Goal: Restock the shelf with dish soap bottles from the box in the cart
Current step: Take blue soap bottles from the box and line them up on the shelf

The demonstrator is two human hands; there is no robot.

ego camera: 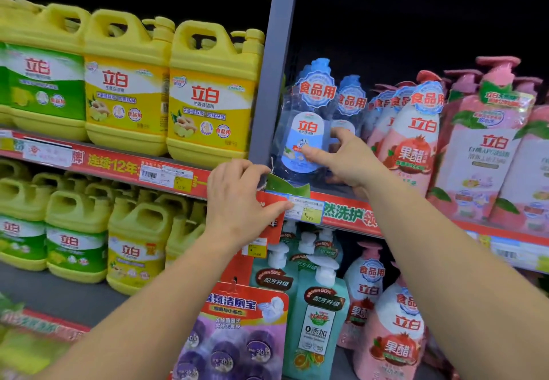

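Stocking looks partly done, judging by the shelf: a clear blue dish soap bottle point(300, 133) already stands at the front L end of the upper R shelf point(350, 216), hard against the grey upright post point(267, 82), w/ at least one more blue one just behind it at 2 o'clock. The right hand point(344, 160) is on that front bottle, thumb across the label and fingers point(341, 136) reaching round its far side, a loose wide hold, prob squaring it up. The left hand point(240, 198) sits at 7 o'clock of the bottle on the shelf edge, fingers curled over the lip and thumb pressing the price tag point(307, 210); can't tell if it pinches the green leaf-shaped card point(288, 185) there. Box and cart not in view, so how many bottles are left can't be told; the blue row looks short, so likely more trips to come

Around: pink pomegranate bottles point(416, 136) touch the blue row at 3 o'clock, so little side room. Yellow jugs point(208, 94) fill the bay at 9 o'clock past the post. Below at 6 o'clock, teal pump bottles point(320, 314) and a hanging purple toilet-cleaner pack point(237, 335). The post and the pink neighbours box in the slot; the green card at the lip could snag a bottle base
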